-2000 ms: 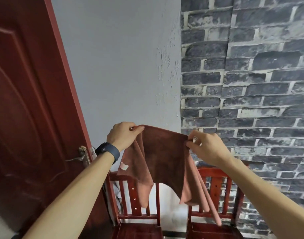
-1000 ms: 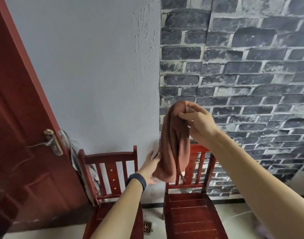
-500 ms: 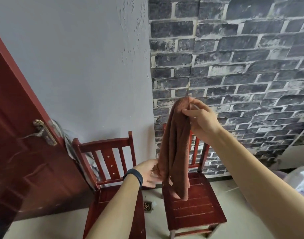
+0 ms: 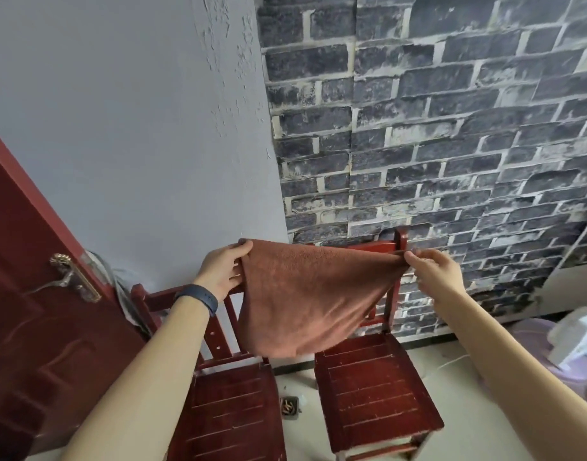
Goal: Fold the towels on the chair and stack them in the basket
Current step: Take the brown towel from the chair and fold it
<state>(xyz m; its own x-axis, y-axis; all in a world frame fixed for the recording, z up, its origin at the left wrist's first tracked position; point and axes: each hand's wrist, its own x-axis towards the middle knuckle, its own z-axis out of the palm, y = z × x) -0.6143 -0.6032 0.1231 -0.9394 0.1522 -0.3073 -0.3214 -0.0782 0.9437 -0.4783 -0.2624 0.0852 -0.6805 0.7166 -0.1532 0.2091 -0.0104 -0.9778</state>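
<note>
Head | left hand [image 4: 220,272], right hand [image 4: 433,272]: fingers [image 4: 239,252] pinch towel [image 4: 305,301] top corners | towel hides chair backs [image 4: 400,237] partly

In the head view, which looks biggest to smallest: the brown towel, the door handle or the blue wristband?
Largest: brown towel.
Then the door handle and blue wristband look about alike; the wristband is nearer the camera, so I won't rank them.

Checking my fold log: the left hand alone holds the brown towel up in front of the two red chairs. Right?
Not alone: in the head view the left hand and the right hand each pinch a top corner of the brown towel, held up in front of the two red chairs.
</note>
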